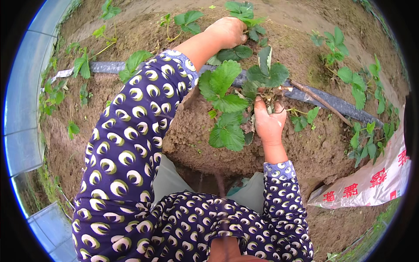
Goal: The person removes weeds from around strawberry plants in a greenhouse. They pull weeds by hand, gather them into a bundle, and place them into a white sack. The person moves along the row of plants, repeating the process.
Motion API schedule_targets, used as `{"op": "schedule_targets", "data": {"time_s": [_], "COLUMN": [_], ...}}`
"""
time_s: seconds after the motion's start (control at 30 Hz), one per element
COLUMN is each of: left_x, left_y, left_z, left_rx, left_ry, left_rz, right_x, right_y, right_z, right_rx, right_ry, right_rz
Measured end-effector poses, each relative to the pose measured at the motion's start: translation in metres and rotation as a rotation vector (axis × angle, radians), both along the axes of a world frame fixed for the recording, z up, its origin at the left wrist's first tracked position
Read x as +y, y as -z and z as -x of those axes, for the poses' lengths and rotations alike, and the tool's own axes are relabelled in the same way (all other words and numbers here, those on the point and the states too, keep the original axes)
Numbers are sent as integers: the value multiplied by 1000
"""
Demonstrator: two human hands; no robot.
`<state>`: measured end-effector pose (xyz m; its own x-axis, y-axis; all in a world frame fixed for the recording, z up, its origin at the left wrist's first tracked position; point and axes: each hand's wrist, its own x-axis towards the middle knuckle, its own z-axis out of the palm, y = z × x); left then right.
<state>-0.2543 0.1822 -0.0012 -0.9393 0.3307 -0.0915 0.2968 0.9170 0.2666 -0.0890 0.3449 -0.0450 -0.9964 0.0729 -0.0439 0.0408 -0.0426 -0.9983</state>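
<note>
My left hand (229,32) reaches far forward, its fingers curled at the base of a strawberry plant (242,11) at the top of the view; its fingertips are partly hidden, so what they grip cannot be told. Nearer to me, my right hand (270,122) has thumb and fingers around dry, brown leaves (270,96) at the crown of a larger strawberry plant (227,98). Broad green leaves spread to the left of that hand and above it. Both sleeves are dark blue with pale crescents.
A flat dark drip hose (343,109) runs across the soil bed (193,131), under the plants. A brown stick (322,100) lies over it. More strawberry plants (356,85) grow left and right. A printed white sack (360,186) lies at right, clear sheeting (26,85) stands at left.
</note>
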Motion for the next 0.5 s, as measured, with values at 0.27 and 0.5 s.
{"op": "schedule_targets", "data": {"time_s": [0.27,0.5], "left_x": [15,-17], "left_y": [3,-9], "left_z": [1,-5], "left_rx": [-27,-51], "left_ry": [38,136], "left_rz": [42,35], "right_x": [-3,-1], "right_y": [-2,1], "right_z": [-1,-1], "right_rx": [-2,-4], "right_ry": [11,17], "right_rz": [33,2]}}
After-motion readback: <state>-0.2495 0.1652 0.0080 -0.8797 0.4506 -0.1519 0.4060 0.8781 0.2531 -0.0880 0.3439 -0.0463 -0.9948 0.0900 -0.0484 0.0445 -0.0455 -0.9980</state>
